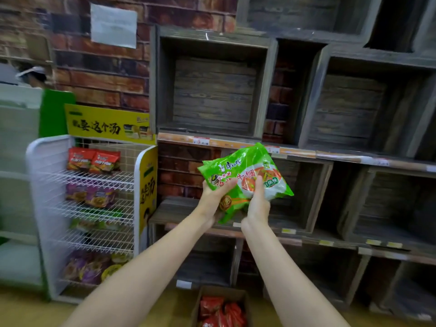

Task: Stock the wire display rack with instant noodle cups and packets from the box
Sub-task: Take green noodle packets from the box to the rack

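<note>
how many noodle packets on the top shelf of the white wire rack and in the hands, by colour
Red packets on the top shelf of the wire rack: 2
Green packets held by the left hand and right hand: at least 1, looks like a small stack, exact number unclear
Total: at least 3

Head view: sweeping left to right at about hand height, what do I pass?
White wire display rack holding packets → yellow side panel of the rack → left hand → green noodle packets held by both hands → right hand → empty dark wooden crates.
</note>
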### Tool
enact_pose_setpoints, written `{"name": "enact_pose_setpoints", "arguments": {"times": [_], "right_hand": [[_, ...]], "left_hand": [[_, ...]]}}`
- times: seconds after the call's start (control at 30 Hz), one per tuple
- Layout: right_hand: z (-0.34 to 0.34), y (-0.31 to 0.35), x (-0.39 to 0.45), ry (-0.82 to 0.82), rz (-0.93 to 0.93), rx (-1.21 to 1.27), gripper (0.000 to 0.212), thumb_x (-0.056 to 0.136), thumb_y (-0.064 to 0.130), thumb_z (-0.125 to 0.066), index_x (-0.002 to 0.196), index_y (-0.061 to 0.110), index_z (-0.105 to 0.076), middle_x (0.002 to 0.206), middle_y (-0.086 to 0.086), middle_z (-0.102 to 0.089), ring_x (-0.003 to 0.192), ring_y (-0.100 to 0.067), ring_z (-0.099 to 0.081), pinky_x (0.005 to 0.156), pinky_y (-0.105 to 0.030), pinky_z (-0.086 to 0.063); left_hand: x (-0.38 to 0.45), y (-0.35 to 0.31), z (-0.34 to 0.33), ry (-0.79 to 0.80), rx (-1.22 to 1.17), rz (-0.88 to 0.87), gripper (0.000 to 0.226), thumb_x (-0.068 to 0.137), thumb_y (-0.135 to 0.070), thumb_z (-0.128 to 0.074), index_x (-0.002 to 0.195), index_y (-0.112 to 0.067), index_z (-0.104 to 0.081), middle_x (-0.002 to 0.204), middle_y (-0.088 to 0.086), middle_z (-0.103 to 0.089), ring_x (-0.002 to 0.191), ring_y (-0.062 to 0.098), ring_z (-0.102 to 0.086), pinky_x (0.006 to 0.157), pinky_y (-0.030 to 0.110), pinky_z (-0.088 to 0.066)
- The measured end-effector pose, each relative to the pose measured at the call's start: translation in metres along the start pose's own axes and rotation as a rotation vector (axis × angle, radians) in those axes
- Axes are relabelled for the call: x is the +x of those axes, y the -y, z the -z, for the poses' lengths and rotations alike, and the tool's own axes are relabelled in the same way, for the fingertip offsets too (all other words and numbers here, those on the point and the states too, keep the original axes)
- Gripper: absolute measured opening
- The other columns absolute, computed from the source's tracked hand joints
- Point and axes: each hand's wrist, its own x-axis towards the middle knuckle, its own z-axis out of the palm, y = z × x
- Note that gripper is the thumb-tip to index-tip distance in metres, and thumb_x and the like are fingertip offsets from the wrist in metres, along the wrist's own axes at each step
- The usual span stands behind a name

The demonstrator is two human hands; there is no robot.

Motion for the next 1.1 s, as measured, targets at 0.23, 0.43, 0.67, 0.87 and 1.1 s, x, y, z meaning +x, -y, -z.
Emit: {"name": "enact_pose_setpoints", "arguments": {"times": [0.23, 0.43, 0.67, 0.87, 1.1], "right_hand": [[-0.032, -0.022, 0.011, 0.324, -0.012, -0.323, 0.032, 0.09, 0.041, -0.056, 0.113, 0.018, -0.054, 0.106, -0.003, -0.064, 0.09, -0.015, -0.06, 0.072, -0.03, -0.045], [-0.104, -0.07, 0.028, 0.428, -0.101, -0.594, 0.031, 0.095, 0.042, -0.046, 0.114, 0.019, -0.054, 0.102, -0.011, -0.061, 0.082, -0.02, -0.058, 0.066, -0.03, -0.043], [-0.208, -0.18, 0.025, 0.799, -0.455, -0.613, 0.039, 0.1, 0.031, -0.034, 0.094, 0.011, -0.067, 0.082, -0.005, -0.074, 0.071, -0.015, -0.071, 0.06, -0.025, -0.058], [-0.291, -0.282, 0.033, 0.894, -0.429, -0.824, 0.016, 0.078, 0.026, -0.068, 0.09, 0.017, -0.067, 0.081, -0.007, -0.069, 0.072, -0.022, -0.061, 0.084, -0.049, -0.051], [-0.354, -0.381, 0.039, 0.881, -0.351, -0.931, 0.009, 0.091, 0.023, -0.06, 0.091, 0.016, -0.064, 0.072, 0.003, -0.072, 0.062, -0.012, -0.068, 0.054, -0.026, -0.053]], "left_hand": [[0.008, -0.044, 0.092, -0.18, 0.027, -0.019, 0.054, 0.071, -0.017, -0.073, 0.122, -0.006, -0.059, 0.114, 0.019, -0.067, 0.088, 0.03, -0.068, 0.07, 0.037, -0.058], [-0.008, -0.098, 0.205, -0.146, 0.13, 0.117, 0.064, 0.061, -0.028, -0.071, 0.119, -0.003, -0.06, 0.099, 0.015, -0.071, 0.074, 0.025, -0.07, 0.062, 0.028, -0.057], [0.0, -0.163, 0.332, -0.131, 0.192, 0.208, 0.053, 0.047, -0.035, -0.072, 0.093, -0.008, -0.068, 0.082, 0.013, -0.071, 0.064, 0.023, -0.067, 0.062, 0.029, -0.055], [-0.005, -0.204, 0.448, -0.291, 0.255, 0.266, 0.043, 0.054, -0.021, -0.071, 0.094, -0.007, -0.065, 0.077, 0.013, -0.072, 0.057, 0.023, -0.068, 0.054, 0.028, -0.057], [-0.002, -0.229, 0.553, -0.443, 0.297, 0.286, 0.076, 0.037, -0.029, -0.081, 0.106, -0.007, -0.061, 0.088, 0.014, -0.074, 0.071, 0.027, -0.071, 0.065, 0.036, -0.06]]}}
